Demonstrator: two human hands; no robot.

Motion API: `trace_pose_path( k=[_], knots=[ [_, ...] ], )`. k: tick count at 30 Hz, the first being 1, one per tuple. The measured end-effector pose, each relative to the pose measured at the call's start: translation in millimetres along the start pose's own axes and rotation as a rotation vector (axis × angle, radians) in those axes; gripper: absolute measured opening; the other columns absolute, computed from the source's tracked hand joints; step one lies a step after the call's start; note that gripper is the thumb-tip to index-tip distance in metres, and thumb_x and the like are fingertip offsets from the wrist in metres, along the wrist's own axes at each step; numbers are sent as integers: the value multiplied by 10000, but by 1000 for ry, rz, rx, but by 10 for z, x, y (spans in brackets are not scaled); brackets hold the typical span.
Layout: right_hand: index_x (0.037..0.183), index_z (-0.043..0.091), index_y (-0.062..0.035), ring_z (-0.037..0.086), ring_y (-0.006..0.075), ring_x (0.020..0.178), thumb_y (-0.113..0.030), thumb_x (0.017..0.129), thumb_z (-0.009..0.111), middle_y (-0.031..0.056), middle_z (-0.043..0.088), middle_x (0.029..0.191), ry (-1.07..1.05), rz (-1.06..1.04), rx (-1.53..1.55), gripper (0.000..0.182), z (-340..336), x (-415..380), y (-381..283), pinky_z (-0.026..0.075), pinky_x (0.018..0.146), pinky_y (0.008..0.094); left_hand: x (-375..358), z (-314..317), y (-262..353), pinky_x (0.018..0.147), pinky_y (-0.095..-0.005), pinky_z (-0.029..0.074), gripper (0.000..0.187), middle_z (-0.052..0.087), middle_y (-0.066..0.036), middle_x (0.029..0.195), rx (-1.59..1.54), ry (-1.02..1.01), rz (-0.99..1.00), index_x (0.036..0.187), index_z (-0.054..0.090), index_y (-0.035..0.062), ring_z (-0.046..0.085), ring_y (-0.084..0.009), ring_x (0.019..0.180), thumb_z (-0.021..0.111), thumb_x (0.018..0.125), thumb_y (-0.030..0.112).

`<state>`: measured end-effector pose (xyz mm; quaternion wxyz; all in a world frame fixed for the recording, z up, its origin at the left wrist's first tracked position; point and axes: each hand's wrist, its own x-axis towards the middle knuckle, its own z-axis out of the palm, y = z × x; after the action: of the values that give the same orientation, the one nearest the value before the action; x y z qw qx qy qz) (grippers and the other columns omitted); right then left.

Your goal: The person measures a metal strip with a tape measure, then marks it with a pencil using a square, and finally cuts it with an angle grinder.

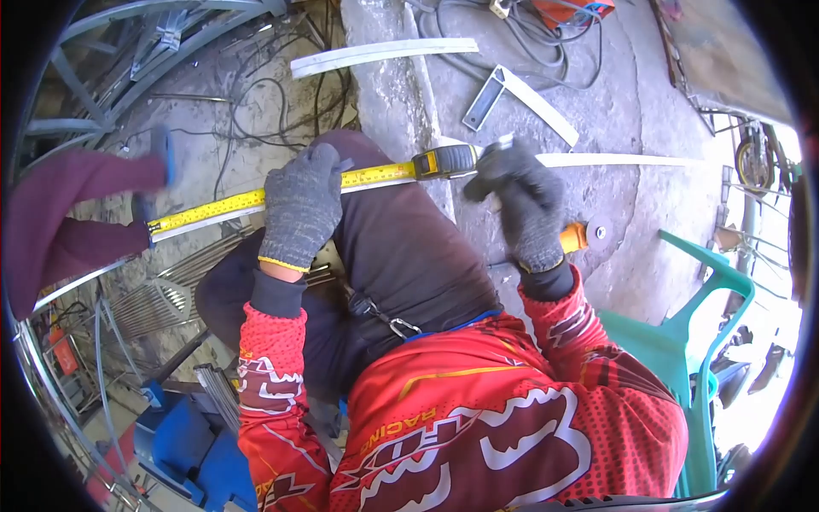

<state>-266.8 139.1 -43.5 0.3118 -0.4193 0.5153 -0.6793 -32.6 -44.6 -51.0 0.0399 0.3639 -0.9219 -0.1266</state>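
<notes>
A yellow tape measure [445,162] rests across my thigh, its blade [223,207] drawn out to the left along a long pale metal bar [618,160]. My left hand [303,205], in a grey knit glove, is closed around the blade and the bar. Just right of the tape case, my gloved right hand [522,200] has its fingers curled in over the bar. A small white tip shows at those fingers, and I cannot tell what they hold. Below this hand lies an angle grinder [573,238] with a disc.
A try square [536,104] and a curved metal strip [384,56] lie on the concrete ahead. Cables [559,64] coil at the top. A green plastic chair [674,341] stands at right. Another person's maroon trouser legs [94,192] are at left, near metal frames [81,85].
</notes>
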Motion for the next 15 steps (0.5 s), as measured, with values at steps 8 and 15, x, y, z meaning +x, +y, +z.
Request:
trace_pose_path(
  k=[8, 15],
  knots=[
    [1303, 632, -33, 643, 190, 881, -56, 770, 873, 123, 618, 1180, -136, 299, -561, 585, -391, -185, 238, 536, 784, 329, 48, -101, 6, 737, -522, 510, 117, 664, -217, 908, -181, -105, 46, 956, 572, 41, 647, -456, 900, 636, 894, 116],
    [1273, 641, -28, 644, 203, 891, -16, 750, 866, 107, 580, 1074, -226, 150, -658, 569, -277, -83, 457, 536, 751, 325, 59, -105, -26, 762, -543, 507, 144, 669, -213, 917, -182, -173, 106, 933, 578, 39, 645, -452, 917, 651, 851, 132]
  ],
)
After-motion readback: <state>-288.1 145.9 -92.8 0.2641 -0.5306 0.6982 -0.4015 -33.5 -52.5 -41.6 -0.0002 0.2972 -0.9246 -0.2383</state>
